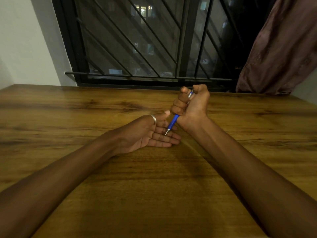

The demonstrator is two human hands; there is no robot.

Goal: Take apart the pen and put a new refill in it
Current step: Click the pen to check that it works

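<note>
We grip the blue pen (173, 122) in the fisted right hand (191, 104), tip angled down. The tip touches the fingers of the left hand (151, 134), which lies palm-up and flat on the wooden table (68, 117).

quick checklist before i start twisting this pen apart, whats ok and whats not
1. Firm hold on the pen: the right hand grips the pen in a fist, tip pointing down. Ok.
2. Other hand free: the left hand lies open, palm up, below the tip. Ok.
3. Left hand on the blue grip section, ready to twist: it holds nothing. Not ok.
4. Pen in one piece: blue section and metal tip are attached. Ok.
5. Tip clear of the left fingers: cannot tell.
6. New refill within reach: none shows on the table. Not ok.
</note>
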